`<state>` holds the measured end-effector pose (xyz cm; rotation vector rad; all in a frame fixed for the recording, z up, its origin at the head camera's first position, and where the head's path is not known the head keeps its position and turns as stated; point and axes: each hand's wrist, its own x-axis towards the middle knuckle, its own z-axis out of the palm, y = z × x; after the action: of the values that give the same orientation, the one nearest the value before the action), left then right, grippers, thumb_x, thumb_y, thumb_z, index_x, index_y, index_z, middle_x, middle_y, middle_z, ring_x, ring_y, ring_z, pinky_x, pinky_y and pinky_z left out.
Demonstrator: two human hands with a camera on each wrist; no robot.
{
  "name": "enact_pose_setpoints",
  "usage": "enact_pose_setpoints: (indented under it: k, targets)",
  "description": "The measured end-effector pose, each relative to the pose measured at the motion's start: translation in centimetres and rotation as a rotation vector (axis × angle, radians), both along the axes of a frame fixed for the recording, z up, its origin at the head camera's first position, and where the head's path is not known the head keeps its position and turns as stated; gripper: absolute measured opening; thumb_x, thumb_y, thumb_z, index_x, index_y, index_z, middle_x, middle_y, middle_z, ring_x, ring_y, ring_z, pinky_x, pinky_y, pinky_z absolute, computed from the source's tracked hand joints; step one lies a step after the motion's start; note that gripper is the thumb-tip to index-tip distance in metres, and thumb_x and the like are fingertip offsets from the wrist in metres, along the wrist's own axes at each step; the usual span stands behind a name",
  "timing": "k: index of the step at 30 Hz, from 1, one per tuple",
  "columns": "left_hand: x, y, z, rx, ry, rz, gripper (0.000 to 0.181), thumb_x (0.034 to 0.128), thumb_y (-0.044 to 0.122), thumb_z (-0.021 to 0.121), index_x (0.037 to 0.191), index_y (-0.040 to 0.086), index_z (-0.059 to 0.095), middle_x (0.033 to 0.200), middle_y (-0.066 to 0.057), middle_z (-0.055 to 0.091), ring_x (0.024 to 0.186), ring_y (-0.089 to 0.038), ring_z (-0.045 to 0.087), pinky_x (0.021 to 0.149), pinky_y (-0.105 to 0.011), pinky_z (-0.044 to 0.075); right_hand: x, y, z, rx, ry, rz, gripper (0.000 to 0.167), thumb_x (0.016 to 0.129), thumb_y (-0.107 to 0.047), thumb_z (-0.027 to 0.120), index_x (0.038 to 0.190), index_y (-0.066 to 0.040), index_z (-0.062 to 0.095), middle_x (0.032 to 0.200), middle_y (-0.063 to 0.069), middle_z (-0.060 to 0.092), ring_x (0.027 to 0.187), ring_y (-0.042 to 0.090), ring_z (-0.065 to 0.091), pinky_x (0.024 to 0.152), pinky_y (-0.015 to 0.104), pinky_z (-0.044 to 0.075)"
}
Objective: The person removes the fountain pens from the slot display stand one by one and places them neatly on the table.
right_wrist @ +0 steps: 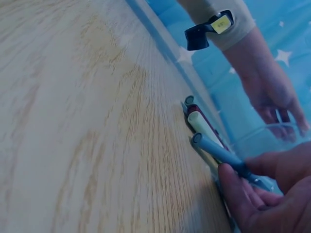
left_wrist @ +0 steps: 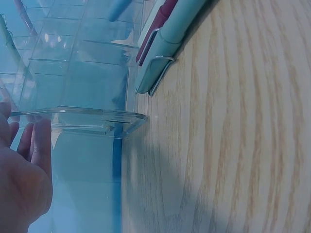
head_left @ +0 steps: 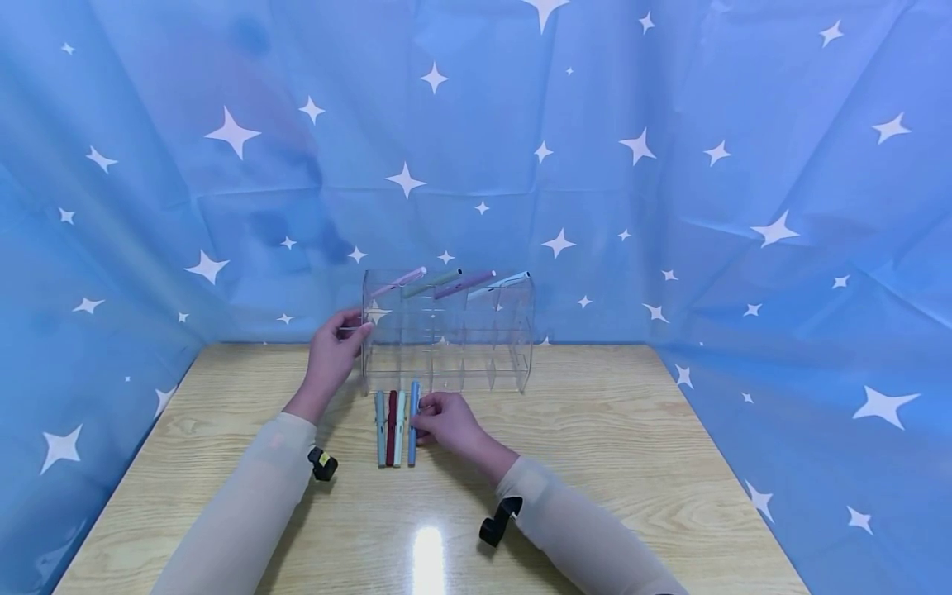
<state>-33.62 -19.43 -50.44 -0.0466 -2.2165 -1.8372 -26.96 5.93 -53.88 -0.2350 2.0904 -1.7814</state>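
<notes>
A clear acrylic rack (head_left: pixel 446 380) with several compartments stands at the back of the table. My left hand (head_left: pixel 337 347) grips its left side wall, thumb and fingers on either face of the panel (left_wrist: pixel 97 116). My right hand (head_left: pixel 449 422) pinches a blue pen (head_left: pixel 412 446) between thumb and fingers in front of the rack; in the right wrist view the pen (right_wrist: pixel 216 149) looks slightly lifted. Just left of it, a teal pen (head_left: pixel 381 438), a dark red pen (head_left: pixel 391 438) and a pale mint pen (head_left: pixel 400 438) lie side by side on the wood.
Along the rack's top row rest a pink pen (head_left: pixel 402 281), a green pen (head_left: pixel 435 283), a purple pen (head_left: pixel 467 283) and a light blue pen (head_left: pixel 502 283), all tilted. A blue star-patterned curtain (head_left: pixel 476 124) hangs behind the wooden table (head_left: pixel 595 463).
</notes>
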Motion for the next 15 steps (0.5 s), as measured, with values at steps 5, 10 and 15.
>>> enact_pose_setpoints:
  k: [5,10,15]
  targets:
    - [-0.02,0.04,0.0,-0.001,0.004,-0.004,0.051,0.1087,0.03,0.075,0.152,0.006,0.062,0.129,-0.015,0.068,0.11,-0.03,0.066,0.083,-0.023,0.065,-0.06,-0.26,-0.14,0.01,-0.005,-0.009,0.033,0.102,0.004,0.075,0.133,0.012,0.064,0.108,0.017,0.073,0.083,0.025,0.077,0.078,0.038,0.07]
    - [-0.01,0.04,0.05,-0.012,0.004,-0.003,0.052,0.1095,0.033,0.074,0.152,0.006,0.062,0.132,-0.017,0.068,0.109,-0.027,0.066,0.083,-0.022,0.064,-0.03,-0.51,-0.14,0.023,-0.003,-0.025,0.034,0.102,0.003,0.076,0.133,0.012,0.065,0.107,0.018,0.073,0.083,0.027,0.077,0.076,0.038,0.07]
    - [0.04,0.02,0.06,-0.017,-0.004,0.003,0.051,0.1097,0.033,0.073,0.152,0.007,0.063,0.132,-0.017,0.068,0.109,-0.027,0.066,0.084,-0.024,0.064,0.02,-0.79,-0.06,0.047,-0.002,-0.034,0.038,0.101,0.002,0.078,0.135,0.012,0.064,0.106,0.018,0.073,0.083,0.027,0.077,0.076,0.037,0.07]
